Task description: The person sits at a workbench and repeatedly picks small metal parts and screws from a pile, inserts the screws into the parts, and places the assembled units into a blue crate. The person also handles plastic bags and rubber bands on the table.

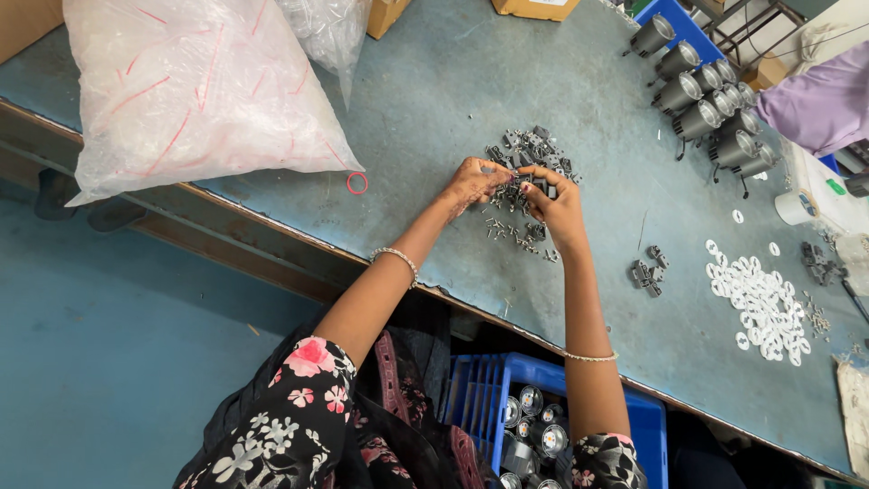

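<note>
The left hand (471, 184) and the right hand (554, 206) meet over a blue-grey table (434, 100). Their fingertips pinch together one small dark metal part (523, 181); it is too small to tell its shape. Just behind the hands lies a pile of grey brackets (534, 149), too many and too tangled to count. Just under the hands, a scatter of small screws (516, 232) lies on the table, also too many to count. To the right, apart, is a little group of about four brackets (648, 272). Further right lies a heap of white washers (762, 303), several dozen. At the far right edge stand about ten grey lamp housings (706, 91) in two rows. One red ring (357, 183) lies beside one big plastic bag (195, 91). Below the table, one blue crate (493, 398) holds several round lamps
</note>
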